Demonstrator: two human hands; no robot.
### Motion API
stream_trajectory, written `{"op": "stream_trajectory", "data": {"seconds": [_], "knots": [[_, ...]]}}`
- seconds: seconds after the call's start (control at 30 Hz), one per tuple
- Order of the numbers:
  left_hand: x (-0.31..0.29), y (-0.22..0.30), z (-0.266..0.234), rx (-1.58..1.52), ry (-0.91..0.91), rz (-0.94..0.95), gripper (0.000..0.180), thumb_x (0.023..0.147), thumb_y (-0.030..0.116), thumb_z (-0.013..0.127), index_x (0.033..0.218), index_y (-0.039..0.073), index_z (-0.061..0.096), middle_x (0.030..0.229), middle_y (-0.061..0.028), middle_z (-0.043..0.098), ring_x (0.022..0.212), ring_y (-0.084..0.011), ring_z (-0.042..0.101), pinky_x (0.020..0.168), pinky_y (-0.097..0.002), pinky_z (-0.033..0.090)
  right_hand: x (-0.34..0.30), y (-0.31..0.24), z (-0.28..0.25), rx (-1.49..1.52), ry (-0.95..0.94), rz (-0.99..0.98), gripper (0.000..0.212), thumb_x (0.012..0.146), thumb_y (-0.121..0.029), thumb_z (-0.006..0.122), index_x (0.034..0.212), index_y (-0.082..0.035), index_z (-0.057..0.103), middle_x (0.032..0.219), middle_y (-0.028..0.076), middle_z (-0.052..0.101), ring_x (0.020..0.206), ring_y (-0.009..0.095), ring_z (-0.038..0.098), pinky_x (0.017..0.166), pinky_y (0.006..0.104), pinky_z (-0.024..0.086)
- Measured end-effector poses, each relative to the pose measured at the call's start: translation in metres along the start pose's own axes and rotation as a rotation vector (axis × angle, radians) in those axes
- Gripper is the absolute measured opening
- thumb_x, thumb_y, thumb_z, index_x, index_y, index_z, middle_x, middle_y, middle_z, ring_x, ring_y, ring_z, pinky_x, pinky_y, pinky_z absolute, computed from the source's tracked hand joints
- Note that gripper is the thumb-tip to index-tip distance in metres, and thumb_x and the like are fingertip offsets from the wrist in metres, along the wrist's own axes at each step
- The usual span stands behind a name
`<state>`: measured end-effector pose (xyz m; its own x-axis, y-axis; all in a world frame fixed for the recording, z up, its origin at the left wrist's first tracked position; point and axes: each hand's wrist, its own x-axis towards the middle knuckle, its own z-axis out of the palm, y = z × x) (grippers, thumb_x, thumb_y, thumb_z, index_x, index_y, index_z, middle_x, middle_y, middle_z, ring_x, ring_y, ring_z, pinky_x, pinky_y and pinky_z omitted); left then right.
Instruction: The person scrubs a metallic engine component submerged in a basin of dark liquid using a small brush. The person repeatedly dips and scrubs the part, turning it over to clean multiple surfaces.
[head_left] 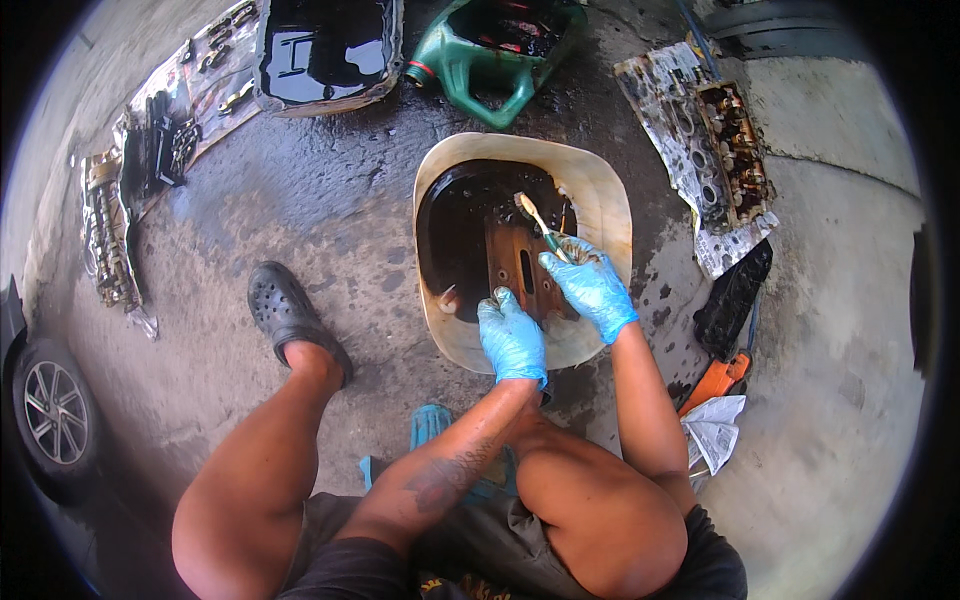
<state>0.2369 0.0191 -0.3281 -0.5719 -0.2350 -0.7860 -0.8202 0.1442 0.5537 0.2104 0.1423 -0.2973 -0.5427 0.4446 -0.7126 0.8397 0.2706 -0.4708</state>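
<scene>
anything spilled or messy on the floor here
Yes: dark wet stains spread over the concrete floor around the cream basin of black liquid, and the green jug lies on its side with its flank cut open.

Floor (320, 200) was oil-stained wet concrete, drier and paler toward three o'clock. Daylight came in flat. A car wheel (52, 410) sat at eight o'clock.

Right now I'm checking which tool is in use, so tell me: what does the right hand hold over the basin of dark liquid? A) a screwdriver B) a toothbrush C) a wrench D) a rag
B: the gloved right hand grips a toothbrush with its bristle end over the metal part in the basin, which the left hand steadies.
</scene>
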Motion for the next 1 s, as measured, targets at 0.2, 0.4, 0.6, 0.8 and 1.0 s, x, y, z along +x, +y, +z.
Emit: {"op": "stream_trajectory", "data": {"seconds": [0.2,0.4,0.6,0.8,1.0], "knots": [[0.031,-0.007,-0.003,0.294,-0.157,-0.138,0.037,0.092,0.025,0.061,0.105,-0.009,0.062,0.086,-0.0251,0.069,0.081,-0.0382,0.068,0.069,-0.0436,0.051,0.023,0.070,-0.009,-0.518,0.165,-0.156,0.045,0.092,-0.026,0.052,0.131,-0.004,0.055,0.125,0.028,0.058,0.110,0.044,0.058,0.093,0.0466,0.048],[0.063,-0.029,-0.010,0.158,-0.018,-0.043,0.024,0.083,0.014,0.064,0.101,-0.003,0.066,0.083,-0.0152,0.068,0.070,-0.0222,0.064,0.063,-0.0366,0.050,0.039,0.032,-0.008,-0.480,0.016,0.054,0.047,0.092,-0.014,0.046,0.136,0.000,0.045,0.104,0.030,0.062,0.097,0.046,0.061,0.081,0.0495,0.050],[0.070,-0.020,-0.022,0.308,-0.136,0.081,0.024,0.076,0.012,0.068,0.095,-0.004,0.065,0.079,-0.0183,0.069,0.071,-0.0247,0.067,0.068,-0.0384,0.052,-0.003,0.047,0.062,-0.611,0.240,-0.436,0.063,0.087,-0.007,0.050,0.148,-0.016,0.039,0.095,0.027,0.065,0.084,0.041,0.065,0.073,0.0498,0.050],[0.074,0.023,-0.024,0.694,-0.351,0.223,0.036,0.072,0.018,0.071,0.096,-0.007,0.064,0.091,-0.0290,0.069,0.089,-0.0383,0.070,0.077,-0.0410,0.054,0.001,0.039,0.057,-0.487,0.155,-0.260,0.064,0.090,-0.012,0.048,0.151,-0.023,0.034,0.092,0.028,0.065,0.082,0.043,0.065,0.073,0.0520,0.051],[0.082,0.064,-0.015,1.051,-0.551,0.142,0.058,0.066,0.033,0.085,0.108,-0.004,0.069,0.110,-0.0255,0.068,0.103,-0.0345,0.068,0.088,-0.0400,0.054,-0.002,0.030,0.049,-0.494,0.069,-0.204,0.062,0.092,-0.014,0.046,0.151,-0.015,0.032,0.096,0.026,0.066,0.087,0.042,0.066,0.078,0.0511,0.051]]}}
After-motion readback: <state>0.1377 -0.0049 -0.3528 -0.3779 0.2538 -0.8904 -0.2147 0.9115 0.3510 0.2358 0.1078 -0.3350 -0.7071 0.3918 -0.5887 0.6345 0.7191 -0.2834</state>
